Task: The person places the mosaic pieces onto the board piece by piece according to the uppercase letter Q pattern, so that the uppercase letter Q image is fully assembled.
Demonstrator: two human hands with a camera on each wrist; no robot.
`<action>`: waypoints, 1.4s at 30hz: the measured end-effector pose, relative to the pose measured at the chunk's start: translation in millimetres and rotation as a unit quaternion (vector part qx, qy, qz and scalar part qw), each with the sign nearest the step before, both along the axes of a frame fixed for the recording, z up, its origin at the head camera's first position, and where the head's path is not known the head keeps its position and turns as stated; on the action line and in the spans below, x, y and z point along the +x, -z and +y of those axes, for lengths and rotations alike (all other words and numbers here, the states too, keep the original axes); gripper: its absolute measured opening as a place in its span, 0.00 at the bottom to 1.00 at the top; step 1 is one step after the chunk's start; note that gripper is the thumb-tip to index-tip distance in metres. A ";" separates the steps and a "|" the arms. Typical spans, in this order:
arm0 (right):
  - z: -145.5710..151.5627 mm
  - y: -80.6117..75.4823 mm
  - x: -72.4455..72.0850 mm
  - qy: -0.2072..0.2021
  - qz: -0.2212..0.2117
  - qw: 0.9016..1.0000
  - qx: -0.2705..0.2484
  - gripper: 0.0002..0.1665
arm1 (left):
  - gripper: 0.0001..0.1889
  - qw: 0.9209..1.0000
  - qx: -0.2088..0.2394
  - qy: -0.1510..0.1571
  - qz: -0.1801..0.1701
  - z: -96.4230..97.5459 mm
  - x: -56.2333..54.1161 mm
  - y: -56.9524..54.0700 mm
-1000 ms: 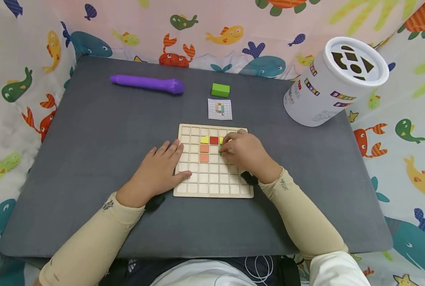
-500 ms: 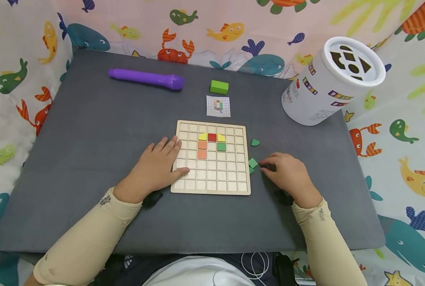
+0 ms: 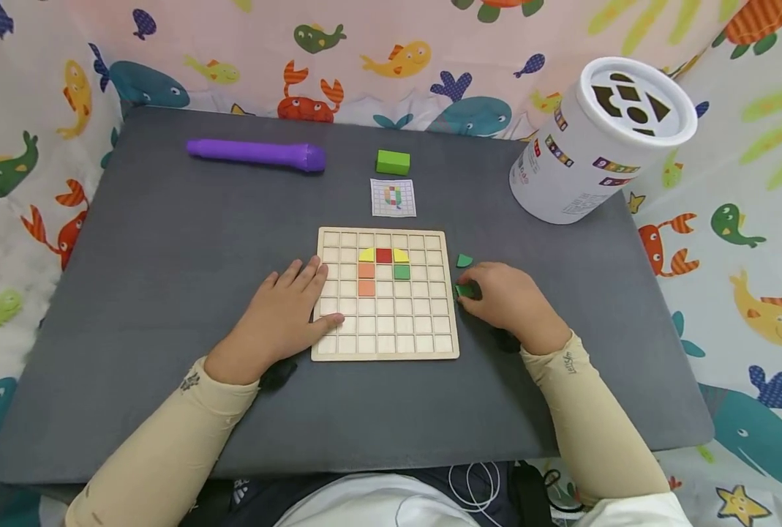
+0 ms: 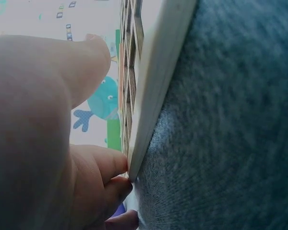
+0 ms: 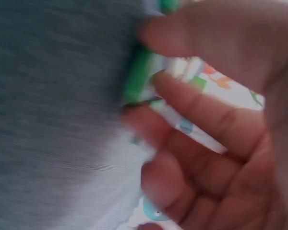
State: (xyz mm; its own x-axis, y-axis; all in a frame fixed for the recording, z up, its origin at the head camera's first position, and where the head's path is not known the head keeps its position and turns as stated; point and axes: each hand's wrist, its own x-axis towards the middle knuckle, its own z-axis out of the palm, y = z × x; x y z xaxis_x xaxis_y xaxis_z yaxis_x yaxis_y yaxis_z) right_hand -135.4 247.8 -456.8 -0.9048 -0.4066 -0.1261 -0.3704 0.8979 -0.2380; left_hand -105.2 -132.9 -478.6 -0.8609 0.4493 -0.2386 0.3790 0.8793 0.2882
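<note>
A wooden grid board [image 3: 384, 337] lies on the grey table. Set in its cells are a red square tile [image 3: 383, 255], two yellow tiles [image 3: 400, 255] with a curved side, two orange square tiles [image 3: 366, 288] and a green square tile [image 3: 401, 272]. My left hand [image 3: 282, 315] rests with straight fingers on the board's left edge, thumb over the cells. Just off the right edge, my right hand [image 3: 509, 300] pinches a small green tile [image 3: 464, 290] between thumb and fingers; the right wrist view is blurred there. A green rounded-corner tile [image 3: 464, 260] lies beyond that hand.
Behind the board lie a small pattern card [image 3: 393, 198] and a bright green block [image 3: 393, 162]. A purple microphone-shaped stick [image 3: 255, 152] is at the back left. A white tub [image 3: 581, 161] with shape-cut holes in its lid stands at the back right. Patterned cloth surrounds the table.
My right hand went from the board to the green tiles on its right, uncovering the green square in the grid, and now grips a tile there. The left hand stays on the board.
</note>
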 end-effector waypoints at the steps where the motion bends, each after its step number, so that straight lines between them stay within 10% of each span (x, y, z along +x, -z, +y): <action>1: -1.7 -2.1 -0.3 0.011 -0.004 1.000 -0.001 0.14 | 0.50 1.000 0.000 0.001 -0.002 0.4 0.9 0.8; 13: -88.3 -1.3 -24.1 -0.082 0.080 0.993 -0.010 0.08 | 0.49 1.000 -0.002 -0.004 -0.005 -1.5 -1.0 0.2; 23: -80.2 2.2 -1.4 -0.142 0.085 0.985 -0.050 0.05 | 0.49 1.000 -0.006 0.002 0.004 2.5 -0.6 -5.6; 42: -78.9 -7.4 -1.7 -0.158 0.127 0.979 0.034 0.07 | 0.49 1.000 -0.002 -0.004 -0.003 -0.5 -1.4 -4.7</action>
